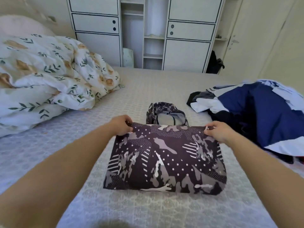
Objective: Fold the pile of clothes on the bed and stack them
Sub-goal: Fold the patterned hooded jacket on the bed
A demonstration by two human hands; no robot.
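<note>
Pale textured bedspread (148, 89); white wardrobe (144, 32) behind. Both hands' fingers pinch patterned garment (166, 162) corners: left hand (121, 125), right hand (217, 131).

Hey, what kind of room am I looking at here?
Most likely a bedroom: a bed with a crumpled floral duvet, white wardrobe cabinets behind it, and a pile of clothes being folded on the mattress.

Head view, down over bed (148, 83)
</note>
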